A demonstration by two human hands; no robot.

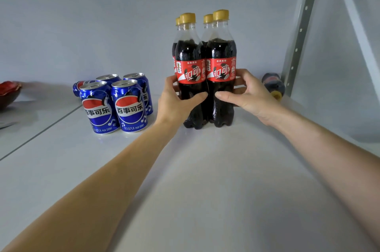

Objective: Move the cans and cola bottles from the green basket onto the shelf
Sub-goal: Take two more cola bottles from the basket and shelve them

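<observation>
Head view: at frame centre four cola bottles (204, 79) stand upright, bunched together on the white shelf (205, 169). The left hand (174, 101) and right hand (246, 95) wrap their fingers around the group from each side. Blue cans (115, 101) stand just left

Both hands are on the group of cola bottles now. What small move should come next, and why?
Probably let go and draw both hands back. The four upright bottles already stand close together on the shelf, with the left hand and right hand pressed against their sides. After that, the bottle lying by the post and the fallen can behind the four upright cans likely need standing up.
</observation>
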